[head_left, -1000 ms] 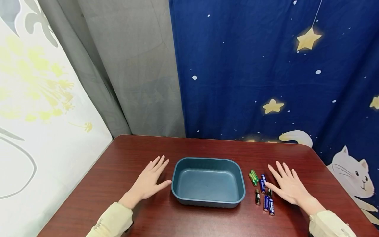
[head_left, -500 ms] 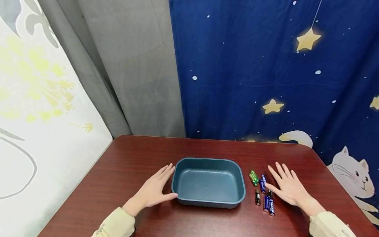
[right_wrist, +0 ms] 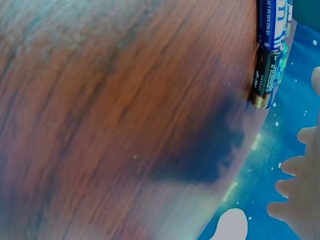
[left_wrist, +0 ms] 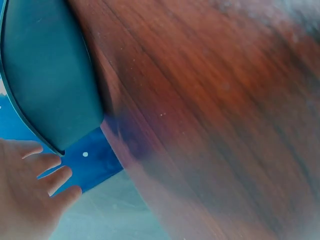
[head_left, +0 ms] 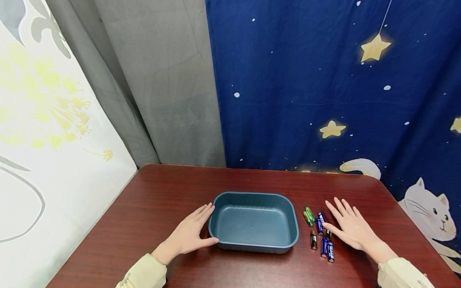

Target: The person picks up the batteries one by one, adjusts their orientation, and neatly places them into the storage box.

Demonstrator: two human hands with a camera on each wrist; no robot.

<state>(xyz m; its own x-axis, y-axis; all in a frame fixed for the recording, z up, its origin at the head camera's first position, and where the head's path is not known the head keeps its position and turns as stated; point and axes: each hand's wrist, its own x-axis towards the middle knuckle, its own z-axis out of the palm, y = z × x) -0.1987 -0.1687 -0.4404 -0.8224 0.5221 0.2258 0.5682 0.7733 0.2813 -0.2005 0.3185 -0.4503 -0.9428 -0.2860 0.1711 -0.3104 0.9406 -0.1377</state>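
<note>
A blue-green rectangular basin [head_left: 252, 224] stands upright on the table with nothing inside it. My left hand [head_left: 191, 232] is at its left side, fingers extended, fingertips and thumb at the rim; the left wrist view shows the fingers [left_wrist: 55, 175] close to the basin wall [left_wrist: 55, 75]. My right hand [head_left: 351, 228] is spread palm down at the right, holding nothing. Just left of it lie several batteries: green ones [head_left: 308, 216], blue ones [head_left: 324, 247] and black ones [head_left: 313, 240]. One black battery [right_wrist: 265, 77] is partly behind my right thumb in the head view.
The dark red wooden table [head_left: 230, 180] has a rounded back edge. Behind it hang a grey curtain [head_left: 173, 100] and a blue star-patterned curtain [head_left: 281, 100]. A white patterned cloth [head_left: 65, 168] hangs along the left side.
My left hand has moved right and toward me, up to the basin's left rim. The right hand, basin and batteries have stayed nearly still.
</note>
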